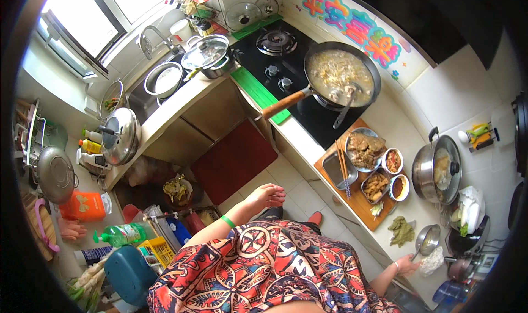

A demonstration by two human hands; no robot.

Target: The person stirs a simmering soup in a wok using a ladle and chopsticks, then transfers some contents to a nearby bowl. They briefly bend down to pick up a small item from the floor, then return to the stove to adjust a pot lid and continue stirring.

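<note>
My left hand (269,196), with a green band at the wrist, hangs above the tiled floor with fingers apart and nothing in it. At the counter's lower right, my right hand (406,266) touches the handle end of a steel ladle (430,239) and lies against a white crumpled cloth (432,262); whether its fingers grip either is unclear. A wok (341,77) of soupy food with a spatula (343,114) in it sits on the gas hob. On a wooden board (364,213) stand a plate of cooked meat (364,148), small dishes, a metal tray and chopsticks (342,162).
A lidded steel pot (427,170) stands against the wall beyond the board, and a green cloth (401,231) lies near the ladle. The wok's wooden handle (286,103) juts over the counter edge. At left are a sink with a bowl (163,80), a lidded wok and bottles.
</note>
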